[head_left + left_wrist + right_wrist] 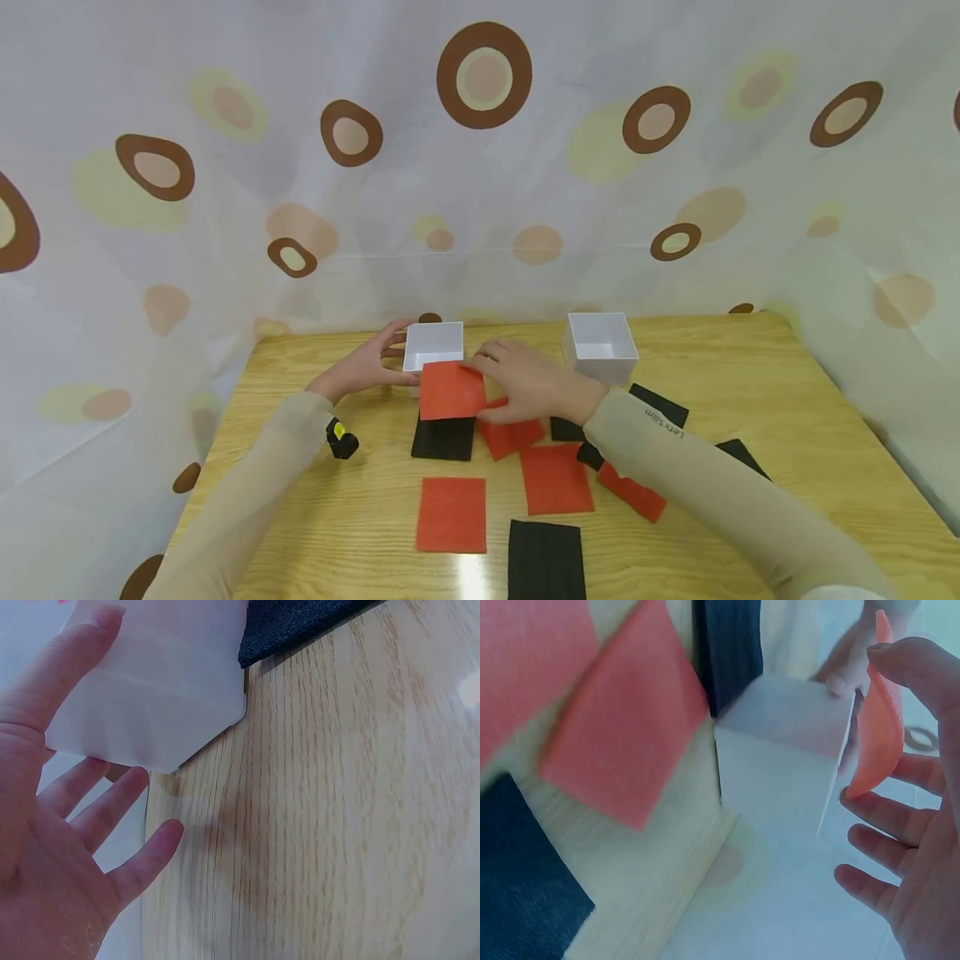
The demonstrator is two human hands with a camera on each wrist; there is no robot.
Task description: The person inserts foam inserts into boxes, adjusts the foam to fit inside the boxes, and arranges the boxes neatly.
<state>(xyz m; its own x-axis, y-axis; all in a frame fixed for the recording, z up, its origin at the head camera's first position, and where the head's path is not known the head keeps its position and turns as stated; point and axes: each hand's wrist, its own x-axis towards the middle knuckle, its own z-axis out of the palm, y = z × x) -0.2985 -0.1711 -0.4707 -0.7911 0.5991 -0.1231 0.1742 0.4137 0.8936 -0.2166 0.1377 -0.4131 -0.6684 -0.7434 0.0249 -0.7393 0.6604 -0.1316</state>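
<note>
On the left, the left hand (366,364) curves thumb and fingers around a white box (433,337), holding it on the desk (352,517). Near its front rim hangs a red square (452,390), probably light, soft and bendy, best pinched by opposite edges, as the half-open right hand (531,377) does between thumb and fingertips.

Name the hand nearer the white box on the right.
Right: the right hand is left of that box; the left hand is farther, at the left of the other box.
</note>
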